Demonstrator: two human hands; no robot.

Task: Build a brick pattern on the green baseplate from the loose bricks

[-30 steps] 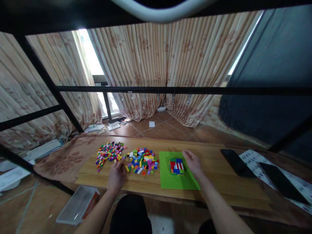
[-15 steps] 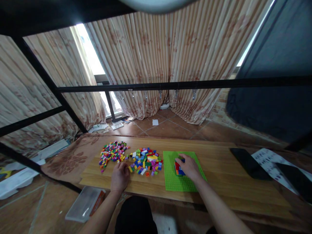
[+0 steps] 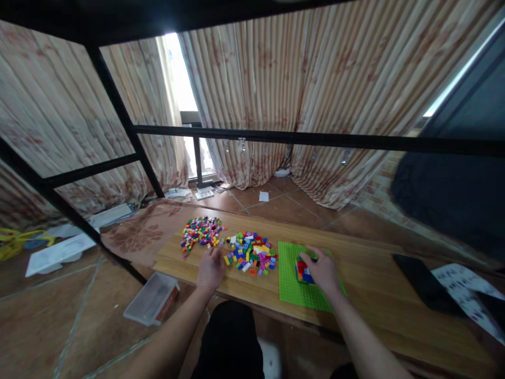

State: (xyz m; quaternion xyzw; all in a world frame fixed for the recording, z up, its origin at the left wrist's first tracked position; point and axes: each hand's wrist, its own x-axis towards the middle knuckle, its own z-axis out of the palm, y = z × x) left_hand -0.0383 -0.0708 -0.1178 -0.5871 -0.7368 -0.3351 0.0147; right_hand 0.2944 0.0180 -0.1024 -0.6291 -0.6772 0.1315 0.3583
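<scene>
A block of red, blue and other toy bricks (image 3: 303, 272) sits on a green studded baseplate (image 3: 290, 292). My right hand (image 3: 323, 271) reaches over its far right part, with thumb and fingers bent around the bricks; whether a loose brick is in the fingertips is hidden. On the wood at the left, my left hand (image 3: 212, 267) lies with curled fingers between a heap of small bricks (image 3: 201, 231) and a heap of larger bricks (image 3: 252, 252). Whatever its fingers hold, if anything, cannot be made out.
The wooden board (image 3: 366, 305) carries both heaps and the baseplate. A dark flat object (image 3: 424, 284) and a printed sheet (image 3: 457, 279) lie at the right. Below the left edge is a clear plastic box (image 3: 152, 300). A black metal rail (image 3: 276, 137) crosses beyond the board.
The camera has turned to the left, so the scene appears shifted right. Both hands stay at about the same places on the board, the right one over the brick block.
</scene>
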